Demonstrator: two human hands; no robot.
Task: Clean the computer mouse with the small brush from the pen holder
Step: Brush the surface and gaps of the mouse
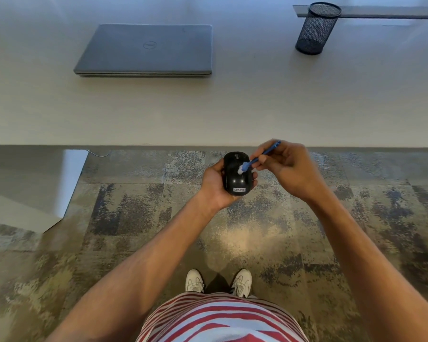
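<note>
Brushing step underway: left hand (216, 183) cradles the mouse (236, 173) off the desk edge, right hand (288, 166) pinches small brush (253, 161), bristles on its top; next, probably sweep across the remaining surface.

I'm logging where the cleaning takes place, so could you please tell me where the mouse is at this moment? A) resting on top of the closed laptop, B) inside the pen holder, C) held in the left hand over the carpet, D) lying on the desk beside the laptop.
C: the left hand cradles the mouse over the carpet, while the right hand sets the brush bristles on it.
</note>
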